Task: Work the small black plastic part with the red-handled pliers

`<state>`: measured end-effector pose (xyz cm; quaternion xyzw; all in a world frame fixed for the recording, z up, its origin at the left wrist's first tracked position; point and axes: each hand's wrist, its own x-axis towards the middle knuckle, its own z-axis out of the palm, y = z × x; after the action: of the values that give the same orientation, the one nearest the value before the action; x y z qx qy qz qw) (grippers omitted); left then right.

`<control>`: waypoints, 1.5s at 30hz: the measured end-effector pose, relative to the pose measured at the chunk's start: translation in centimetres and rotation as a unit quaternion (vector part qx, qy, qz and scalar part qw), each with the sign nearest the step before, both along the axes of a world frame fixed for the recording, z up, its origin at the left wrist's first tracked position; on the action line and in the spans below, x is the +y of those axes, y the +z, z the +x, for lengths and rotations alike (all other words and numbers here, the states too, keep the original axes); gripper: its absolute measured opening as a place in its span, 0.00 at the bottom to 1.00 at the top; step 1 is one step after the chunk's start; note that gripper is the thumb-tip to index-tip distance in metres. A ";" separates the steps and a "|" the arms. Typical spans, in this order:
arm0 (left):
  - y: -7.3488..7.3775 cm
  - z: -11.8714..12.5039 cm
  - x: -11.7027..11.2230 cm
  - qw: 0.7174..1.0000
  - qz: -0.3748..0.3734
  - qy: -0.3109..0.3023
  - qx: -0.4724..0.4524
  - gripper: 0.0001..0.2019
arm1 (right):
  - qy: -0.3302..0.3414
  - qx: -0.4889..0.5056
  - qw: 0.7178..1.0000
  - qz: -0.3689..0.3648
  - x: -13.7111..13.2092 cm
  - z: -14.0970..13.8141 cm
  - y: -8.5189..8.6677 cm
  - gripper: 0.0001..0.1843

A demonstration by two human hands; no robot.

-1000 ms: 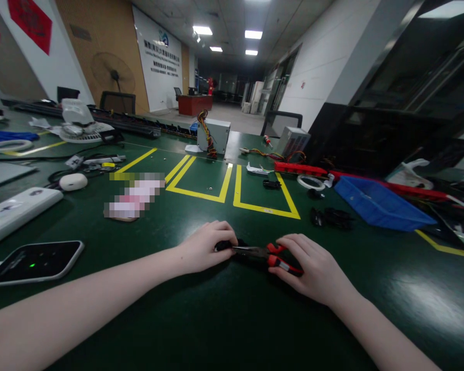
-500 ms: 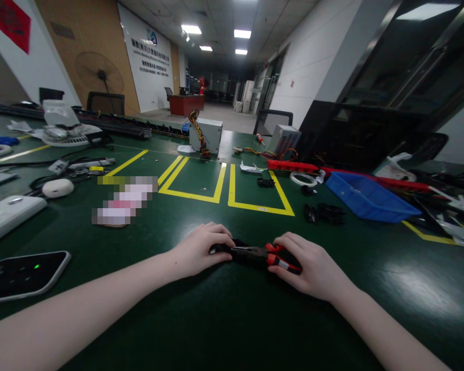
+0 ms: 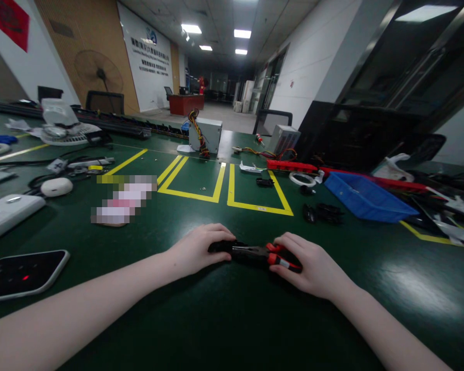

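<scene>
Red-and-black-handled pliers are gripped in my right hand, fingers wrapped around the handles and jaws pointing left. My left hand pinches a small black object between thumb and fingers. The jaw tips reach this black object near my left fingertips. Whether they clamp it, I cannot tell. Both hands are low over the green tabletop, facing each other. Most of the black object is covered by my fingers, so its kind is unclear.
A blue tray stands at right, with black cable pieces beside it. Yellow tape outlines lie ahead. At left are a flat device with a screen, a white case and a blurred-out item. A power supply stands farther back.
The hands and pliers have hardly moved; the black object and pliers shift very slightly. On the flat device at left, the small light turned from green to red.
</scene>
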<state>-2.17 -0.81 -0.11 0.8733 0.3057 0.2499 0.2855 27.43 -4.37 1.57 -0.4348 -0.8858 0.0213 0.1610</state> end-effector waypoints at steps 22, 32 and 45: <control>0.0 -0.2 0.1 1.000 -0.006 -0.011 -0.005 0.19 | -0.003 -0.007 1.000 0.005 -0.2 0.0 0.5 0.16; 0.1 -0.2 0.1 1.000 0.008 -0.021 0.000 0.19 | 0.002 -0.008 1.000 0.012 -0.3 -0.7 0.3 0.17; 0.1 -0.3 0.1 1.000 -0.001 -0.021 0.000 0.19 | 0.001 -0.010 1.000 0.013 -0.3 -0.6 0.5 0.16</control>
<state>-2.45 -0.73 0.01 0.8794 0.2873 0.2434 0.2913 26.80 -4.68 2.05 -0.4321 -0.8879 0.0052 0.1576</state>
